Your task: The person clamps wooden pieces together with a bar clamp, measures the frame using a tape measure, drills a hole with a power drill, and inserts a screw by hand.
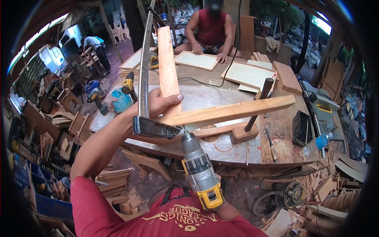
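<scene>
My left hand (pixel 160 103) is closed round the lower part of an upright wooden board (pixel 167 59), thumb across its face. A second wooden piece (pixel 237 110) meets that board's foot and stretches right. Beside my left wrist stands a bar clamp (pixel 145 67), its black jaw (pixel 154 128) at the joint. The yellow and grey cordless drill (pixel 199 166) points up, its bit at the wood near this jaw. My right hand is mostly hidden behind the drill it holds; the right forearm (pixel 230 211) shows below. Whether the bit has entered the wood is unclear.
A wooden mallet (pixel 241 133) and a chisel (pixel 271 147) lie on the worktable (pixel 280 118), with a black crate (pixel 303 127) and plastic bottle (pixel 317 143) to the right. Another drill (pixel 128 83) stands left. Across the table, a person (pixel 213 29) touches a framed panel (pixel 196 60).
</scene>
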{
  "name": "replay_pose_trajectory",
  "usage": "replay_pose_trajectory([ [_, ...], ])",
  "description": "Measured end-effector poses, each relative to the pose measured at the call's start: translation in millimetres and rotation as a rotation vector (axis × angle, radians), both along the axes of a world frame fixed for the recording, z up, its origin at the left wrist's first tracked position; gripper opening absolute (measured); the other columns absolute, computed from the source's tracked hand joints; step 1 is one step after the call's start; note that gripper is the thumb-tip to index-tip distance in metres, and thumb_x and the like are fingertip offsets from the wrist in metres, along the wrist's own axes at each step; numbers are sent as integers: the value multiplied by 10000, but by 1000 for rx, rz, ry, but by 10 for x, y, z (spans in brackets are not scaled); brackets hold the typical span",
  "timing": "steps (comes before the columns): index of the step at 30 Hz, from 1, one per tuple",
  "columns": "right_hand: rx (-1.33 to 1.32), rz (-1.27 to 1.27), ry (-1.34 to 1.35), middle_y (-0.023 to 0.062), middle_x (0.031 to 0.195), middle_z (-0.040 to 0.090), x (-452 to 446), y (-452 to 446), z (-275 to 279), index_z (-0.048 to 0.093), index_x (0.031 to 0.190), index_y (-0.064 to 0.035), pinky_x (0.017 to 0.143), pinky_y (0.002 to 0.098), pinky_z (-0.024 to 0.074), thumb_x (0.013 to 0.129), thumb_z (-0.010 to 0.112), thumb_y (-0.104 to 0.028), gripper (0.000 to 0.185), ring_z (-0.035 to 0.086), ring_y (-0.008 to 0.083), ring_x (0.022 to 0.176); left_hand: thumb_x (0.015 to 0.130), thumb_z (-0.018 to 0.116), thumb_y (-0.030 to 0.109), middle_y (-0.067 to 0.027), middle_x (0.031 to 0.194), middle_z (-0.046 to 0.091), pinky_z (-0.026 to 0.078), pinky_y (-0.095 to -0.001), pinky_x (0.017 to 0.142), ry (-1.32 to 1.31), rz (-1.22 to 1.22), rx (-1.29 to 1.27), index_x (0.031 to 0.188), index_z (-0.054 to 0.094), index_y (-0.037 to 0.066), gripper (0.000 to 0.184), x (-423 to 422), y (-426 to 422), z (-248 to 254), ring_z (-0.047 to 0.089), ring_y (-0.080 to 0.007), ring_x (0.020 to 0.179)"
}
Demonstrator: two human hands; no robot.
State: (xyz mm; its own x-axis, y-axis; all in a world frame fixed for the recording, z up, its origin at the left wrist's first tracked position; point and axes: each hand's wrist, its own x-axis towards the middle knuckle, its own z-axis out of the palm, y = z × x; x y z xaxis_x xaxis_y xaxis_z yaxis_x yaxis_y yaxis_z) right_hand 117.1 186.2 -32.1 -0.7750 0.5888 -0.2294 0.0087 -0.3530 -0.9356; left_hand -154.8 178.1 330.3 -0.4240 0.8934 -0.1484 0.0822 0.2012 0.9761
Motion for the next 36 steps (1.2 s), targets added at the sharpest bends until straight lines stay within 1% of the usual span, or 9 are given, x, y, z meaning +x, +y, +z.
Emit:
replay_pose_trajectory([
  [4,163,2,74,128,908,734,23,22,287,727,998,8,602,328,594,722,851,-360,476,736,244,715,911,766,323,-136,1062,672,568,-306,736,-18,-19,-9,1223,554,-79,552,21,-21,38,682,-180,909],
  [7,483,-106,249,130,914,735,-2,71,669,726,1001,8,612,332,598,722,852,-364,481,739,248,727,916,761,313,-136,1063,672,571,-309,749,-29,-29,17,1230,550,-82,548,75,-26,95,682,-183,915],
  [12,1023,-396,648,135,925,736,-90,119,1328,726,1006,8,629,337,605,723,855,-369,489,745,255,746,922,753,300,-134,1049,676,577,-311,750,-18,-33,10,1231,552,-83,532,-16,7,12,686,-184,887],
  [19,1063,-339,700,143,950,737,-139,168,1291,720,1044,11,682,357,615,724,863,-415,552,751,271,805,922,754,301,-114,1011,682,569,-300,706,-14,-20,0,1211,570,-73,508,40,-11,65,683,-166,851],
  [22,1017,-308,691,141,952,738,-144,177,1301,720,1050,12,704,360,616,732,857,-428,559,751,273,829,922,753,302,-112,1004,682,561,-296,690,29,-34,-17,1208,573,-75,506,-11,-4,50,680,-162,836],
  [28,972,-342,698,136,946,737,-113,129,1667,720,1043,8,716,360,614,753,851,-417,531,751,271,837,917,759,306,-121,1007,684,564,-304,694,-2,-24,4,1199,570,-74,510,5,-8,56,683,-169,833],
  [31,1086,-333,712,146,947,734,-196,187,1377,718,1046,7,706,366,614,765,844,-434,538,749,281,829,916,760,282,-131,1013,689,577,-309,700,25,8,-1,1192,571,-81,494,31,7,59,692,-178,841],
  [32,1154,-356,701,150,948,733,-223,185,1344,718,1044,6,700,369,614,769,840,-442,539,748,284,823,916,758,271,-134,1010,691,583,-312,700,24,13,-17,1188,573,-85,485,52,-9,80,697,-182,839],
  [36,1178,-354,695,166,973,728,-158,196,1350,708,1056,15,695,375,613,769,838,-429,544,747,294,818,942,717,256,-128,1000,697,588,-312,708,28,36,-37,1177,591,-81,430,44,25,185,710,-188,839],
])
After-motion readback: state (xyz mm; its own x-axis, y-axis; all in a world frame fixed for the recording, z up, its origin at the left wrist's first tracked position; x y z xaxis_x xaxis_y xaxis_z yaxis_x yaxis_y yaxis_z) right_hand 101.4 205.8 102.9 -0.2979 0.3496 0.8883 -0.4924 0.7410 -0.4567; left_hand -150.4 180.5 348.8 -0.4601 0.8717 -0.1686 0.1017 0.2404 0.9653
